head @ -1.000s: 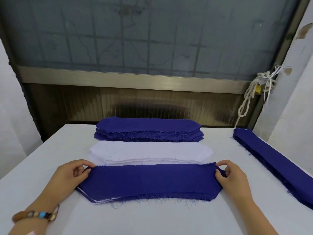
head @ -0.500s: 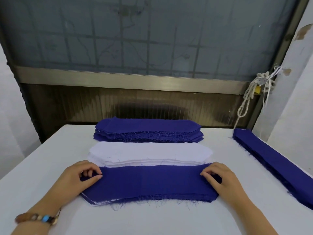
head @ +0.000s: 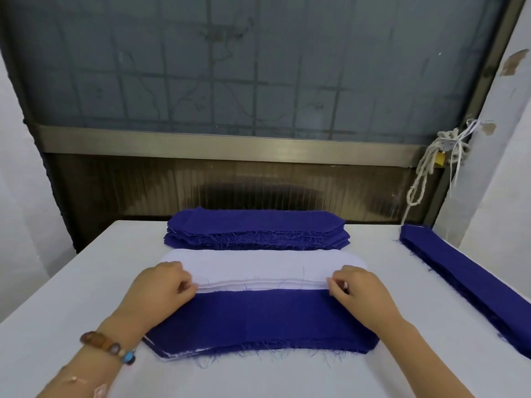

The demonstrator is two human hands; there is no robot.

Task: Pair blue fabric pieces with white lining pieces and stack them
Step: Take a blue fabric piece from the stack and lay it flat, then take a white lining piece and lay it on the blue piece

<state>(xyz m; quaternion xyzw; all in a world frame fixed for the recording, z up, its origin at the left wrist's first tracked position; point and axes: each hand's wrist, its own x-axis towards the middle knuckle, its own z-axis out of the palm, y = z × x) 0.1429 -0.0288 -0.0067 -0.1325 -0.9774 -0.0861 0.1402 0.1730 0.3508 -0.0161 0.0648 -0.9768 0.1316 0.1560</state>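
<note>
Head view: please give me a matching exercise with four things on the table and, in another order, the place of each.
1 white lining stack
2 blue-only stack
3 blue-over-white pile
4 long blue strips

A at the table's near edge
B along its right edge
C at its far edge
D pinched by left hand and right hand

Pairs: 1-D; 2-C; 3-A; 4-B

Deep-blue cloth pile (head: 255,229) at back, frayed blue threads along its edge; white lining pile (head: 258,264) in front; nearest pile (head: 258,320) blue on top w/ thin white layers showing at its bottom-left edge. Long strips (head: 465,282) at rt, same blue. Table (head: 71,297) pale grey-white. Bracelet (head: 107,344): brown beads, one turquoise. Window (head: 230,67) grey-blue w/ dark grid pattern; rail (head: 230,146) below it dull brass; ribbed panel (head: 143,191) dark brown, blackish patch at ctr. Rope (head: 421,179) off-white, padlock (head: 439,165) yellow.
</note>
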